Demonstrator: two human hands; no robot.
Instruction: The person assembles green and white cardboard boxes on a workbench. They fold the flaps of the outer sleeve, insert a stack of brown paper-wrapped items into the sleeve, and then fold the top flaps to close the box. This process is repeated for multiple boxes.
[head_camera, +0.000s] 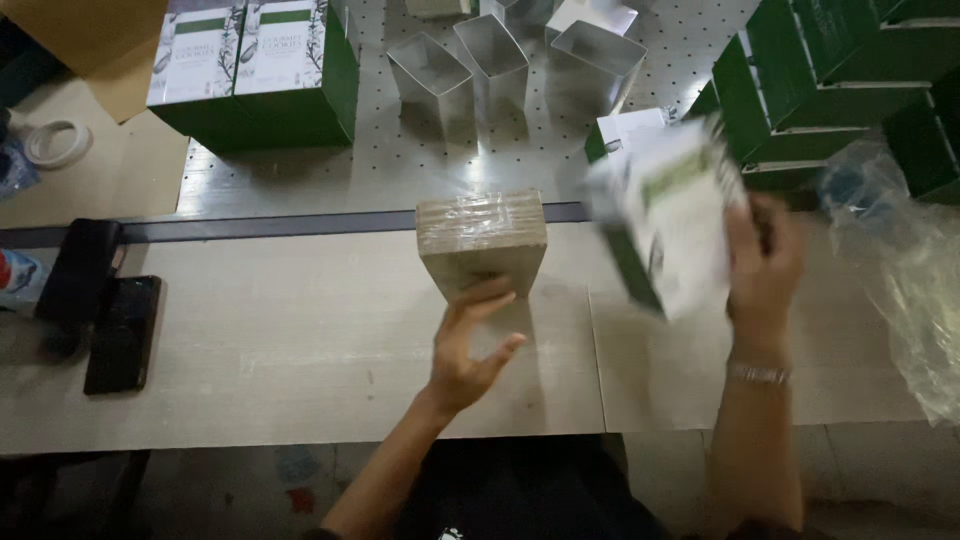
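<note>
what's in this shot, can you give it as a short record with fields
left hand: left hand open, fingertips touching the plastic-wrapped brown block standing on the table
right hand: right hand grips a blurred white and green carton, tilted, lifted off the table
behind: three open silver tins on a perforated metal surface
far left: two finished green cartons
far right: stack of green cartons, clear plastic bag
left edge: black phone

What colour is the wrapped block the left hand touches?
Tan brown, under clear shiny film: the wrapped block, at the left hand, head view.
</note>
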